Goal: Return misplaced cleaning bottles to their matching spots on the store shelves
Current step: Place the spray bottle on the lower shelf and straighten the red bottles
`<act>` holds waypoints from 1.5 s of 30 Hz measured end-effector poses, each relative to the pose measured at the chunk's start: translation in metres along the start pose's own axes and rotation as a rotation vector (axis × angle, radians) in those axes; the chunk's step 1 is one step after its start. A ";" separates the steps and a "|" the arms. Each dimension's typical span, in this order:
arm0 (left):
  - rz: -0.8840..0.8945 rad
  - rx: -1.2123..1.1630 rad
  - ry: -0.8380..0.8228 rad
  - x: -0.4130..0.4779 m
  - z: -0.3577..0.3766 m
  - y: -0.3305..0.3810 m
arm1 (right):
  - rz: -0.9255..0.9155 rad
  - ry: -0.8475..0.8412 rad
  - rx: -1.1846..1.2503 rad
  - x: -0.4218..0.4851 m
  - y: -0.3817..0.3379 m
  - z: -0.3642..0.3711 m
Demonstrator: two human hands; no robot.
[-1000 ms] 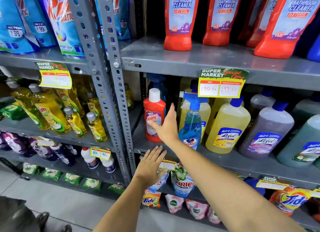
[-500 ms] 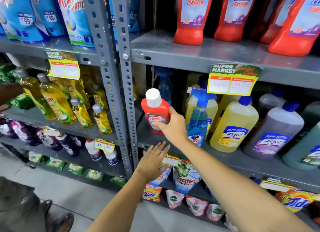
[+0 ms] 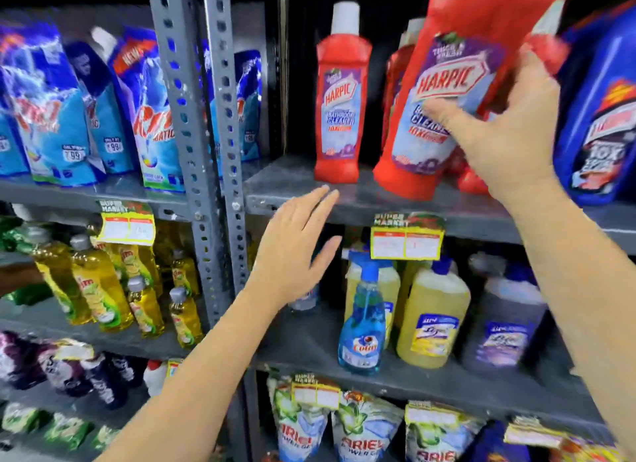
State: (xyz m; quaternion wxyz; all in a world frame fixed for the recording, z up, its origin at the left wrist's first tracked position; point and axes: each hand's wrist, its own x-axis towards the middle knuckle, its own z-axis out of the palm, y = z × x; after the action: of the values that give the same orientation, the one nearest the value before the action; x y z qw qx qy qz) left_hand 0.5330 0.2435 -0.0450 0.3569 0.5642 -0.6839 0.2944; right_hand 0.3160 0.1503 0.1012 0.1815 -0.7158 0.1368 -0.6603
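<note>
My right hand point(image 3: 506, 131) is shut on a red Harpic bathroom cleaner bottle point(image 3: 447, 82), held tilted with its top leaning right and its base low over the upper shelf point(image 3: 285, 193). Another red Harpic bottle point(image 3: 339, 93) with a white cap stands upright on that shelf just to the left, and more red bottles are partly hidden behind the held one. My left hand point(image 3: 296, 251) hovers open and flat in front of the shelf edge, holding nothing.
A big blue Harpic jug point(image 3: 602, 117) stands at the right of the upper shelf. Below are a blue spray bottle point(image 3: 363, 320), yellow point(image 3: 433, 324) and purple point(image 3: 502, 324) cleaner bottles. Detergent pouches point(image 3: 62, 117) and yellow dish-soap bottles point(image 3: 96, 289) fill the left bay, past a grey upright point(image 3: 220, 117).
My right hand lifted the red Harpic bottle from the middle shelf up to the upper shelf beside the other red bottles. My left hand rose from the lower price tag to the upper shelf edge.
</note>
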 end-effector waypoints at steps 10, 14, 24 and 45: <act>-0.040 0.209 -0.159 0.023 0.014 -0.011 | 0.253 -0.161 -0.173 0.041 0.066 0.021; -0.062 0.185 -0.119 0.022 0.016 -0.007 | 0.365 -0.247 -0.114 0.044 0.075 0.022; -0.078 0.196 -0.083 0.020 0.026 -0.009 | 0.561 -0.423 -0.242 0.002 0.109 0.013; -0.080 0.182 -0.075 0.020 0.027 -0.009 | 0.656 -0.437 -0.090 0.017 0.145 0.031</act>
State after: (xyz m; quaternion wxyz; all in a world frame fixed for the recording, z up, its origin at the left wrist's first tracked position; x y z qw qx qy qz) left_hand 0.5356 0.2087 -0.0438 0.2900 0.6317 -0.6441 0.3194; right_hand 0.3552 0.0153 0.0508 0.3763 -0.7648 0.3452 -0.3927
